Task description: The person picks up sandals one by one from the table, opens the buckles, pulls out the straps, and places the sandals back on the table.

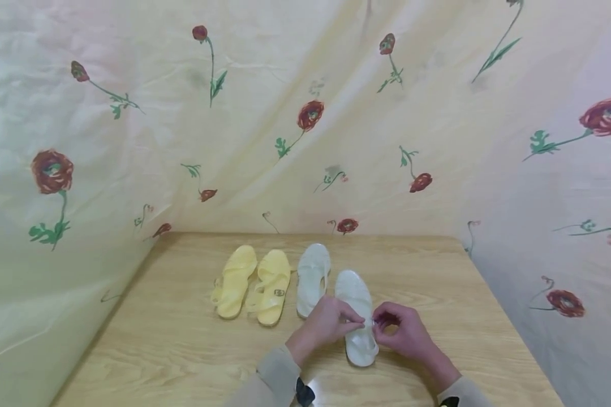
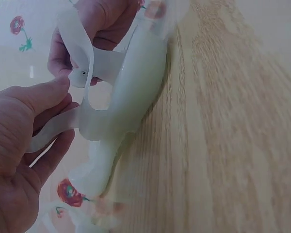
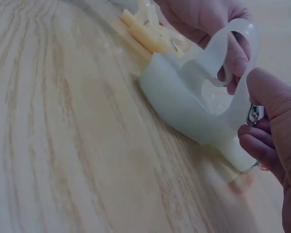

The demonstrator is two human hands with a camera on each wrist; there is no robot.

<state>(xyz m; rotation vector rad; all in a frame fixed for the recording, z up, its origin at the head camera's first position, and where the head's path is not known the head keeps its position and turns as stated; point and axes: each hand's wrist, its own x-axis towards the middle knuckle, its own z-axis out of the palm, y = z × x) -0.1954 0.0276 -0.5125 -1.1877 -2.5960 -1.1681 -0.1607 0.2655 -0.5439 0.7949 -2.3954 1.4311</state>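
A pale white jelly sandal point(image 1: 355, 289) lies on the wooden table between the two hands, toe end pointing away. From its left side, the left hand point(image 1: 331, 321) pinches a loose strap point(image 2: 56, 127) between thumb and fingers. Opposite it, the right hand point(image 1: 402, 330) holds the other strap with its small metal buckle point(image 3: 253, 115) between thumb and fingers. Both straps are raised above the sole in the wrist views. The matching white sandal point(image 1: 313, 271) lies just to the left, its heel end partly behind the left hand.
Two yellow sandals point(image 1: 236, 277) lie side by side farther left, one with a visible buckle point(image 1: 279, 293). Floral cloth point(image 1: 265, 130) hangs behind and along both sides of the wooden table point(image 1: 158, 345).
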